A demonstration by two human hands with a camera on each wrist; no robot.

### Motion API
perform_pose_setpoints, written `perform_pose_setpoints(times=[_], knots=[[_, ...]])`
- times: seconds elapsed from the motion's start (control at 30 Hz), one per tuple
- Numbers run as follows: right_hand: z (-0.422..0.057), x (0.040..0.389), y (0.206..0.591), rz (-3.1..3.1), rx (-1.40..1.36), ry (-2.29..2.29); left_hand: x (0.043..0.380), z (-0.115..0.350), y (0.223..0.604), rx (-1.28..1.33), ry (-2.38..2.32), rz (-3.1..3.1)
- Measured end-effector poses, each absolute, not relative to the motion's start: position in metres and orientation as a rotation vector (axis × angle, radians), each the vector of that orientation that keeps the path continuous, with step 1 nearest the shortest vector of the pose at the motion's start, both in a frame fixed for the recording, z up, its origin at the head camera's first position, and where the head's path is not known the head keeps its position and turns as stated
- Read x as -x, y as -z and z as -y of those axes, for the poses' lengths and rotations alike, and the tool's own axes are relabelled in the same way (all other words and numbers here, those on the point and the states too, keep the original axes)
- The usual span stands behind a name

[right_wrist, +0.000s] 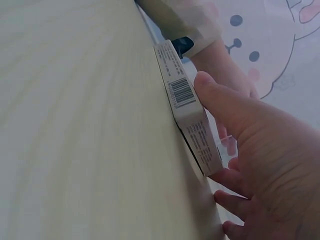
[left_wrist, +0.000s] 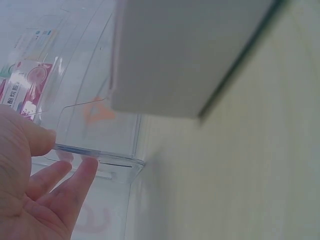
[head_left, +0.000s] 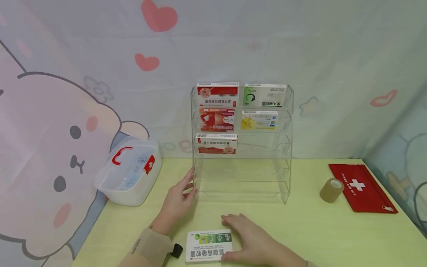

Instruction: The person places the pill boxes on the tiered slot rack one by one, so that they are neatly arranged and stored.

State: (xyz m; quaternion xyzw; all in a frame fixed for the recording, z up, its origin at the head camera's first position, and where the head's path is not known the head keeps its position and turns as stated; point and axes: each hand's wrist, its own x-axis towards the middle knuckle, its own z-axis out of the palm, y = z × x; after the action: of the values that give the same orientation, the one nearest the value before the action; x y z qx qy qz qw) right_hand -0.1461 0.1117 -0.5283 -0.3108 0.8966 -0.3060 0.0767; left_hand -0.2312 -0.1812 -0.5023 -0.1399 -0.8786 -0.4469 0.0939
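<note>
At its left side, a clear acrylic display rack (head_left: 240, 189) is pinched between the thumb and fingers of my left hand (head_left: 176, 200). The left wrist view shows that thumb (left_wrist: 40, 140) on one side of the panel edge and fingertips on the other. A white and green medicine box (head_left: 208, 246) lies flat on the table in front of the rack. Over its right end spreads my right hand (head_left: 250, 241), thumb at the near corner and fingers loosely bent past the far corner. In the right wrist view the box's barcode end (right_wrist: 182, 92) faces the camera.
Several medicine boxes stand in the rack's upper tiers, among them a red one (head_left: 217, 120) and a green and white one (head_left: 265, 96). A white lidded case (head_left: 133, 170) is at left. Brown tape (head_left: 331, 190) and a red first aid pouch (head_left: 363, 189) lie right.
</note>
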Motion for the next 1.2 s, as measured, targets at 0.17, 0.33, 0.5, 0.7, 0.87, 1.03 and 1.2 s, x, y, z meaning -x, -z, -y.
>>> perform_pose_setpoints(times=[0.17, 0.33, 0.5, 0.7, 0.87, 1.03, 1.2], knots=[[-0.112, 0.148, 0.527, -2.7, 0.952, 0.905, 0.231, 0.182, 0.503, 0.412, 1.3, 2.612], [-0.113, 0.148, 0.525, -2.705, 0.925, 0.907, 0.232, 0.181, 0.504, 0.424, 1.309, 2.602], [-0.114, 0.149, 0.525, -2.708, 0.895, 0.911, 0.231, 0.181, 0.502, 0.43, 1.317, 2.6], [-0.114, 0.15, 0.526, -2.706, 0.87, 0.951, 0.231, 0.181, 0.501, 0.419, 1.328, 2.602], [-0.113, 0.15, 0.527, -2.716, 0.899, 1.016, 0.23, 0.181, 0.501, 0.412, 1.337, 2.603], [-0.115, 0.153, 0.527, -2.725, 0.864, 1.106, 0.23, 0.181, 0.501, 0.414, 1.343, 2.595], [-0.118, 0.156, 0.528, -2.696, 0.818, 1.26, 0.23, 0.181, 0.5, 0.435, 1.327, 2.588]])
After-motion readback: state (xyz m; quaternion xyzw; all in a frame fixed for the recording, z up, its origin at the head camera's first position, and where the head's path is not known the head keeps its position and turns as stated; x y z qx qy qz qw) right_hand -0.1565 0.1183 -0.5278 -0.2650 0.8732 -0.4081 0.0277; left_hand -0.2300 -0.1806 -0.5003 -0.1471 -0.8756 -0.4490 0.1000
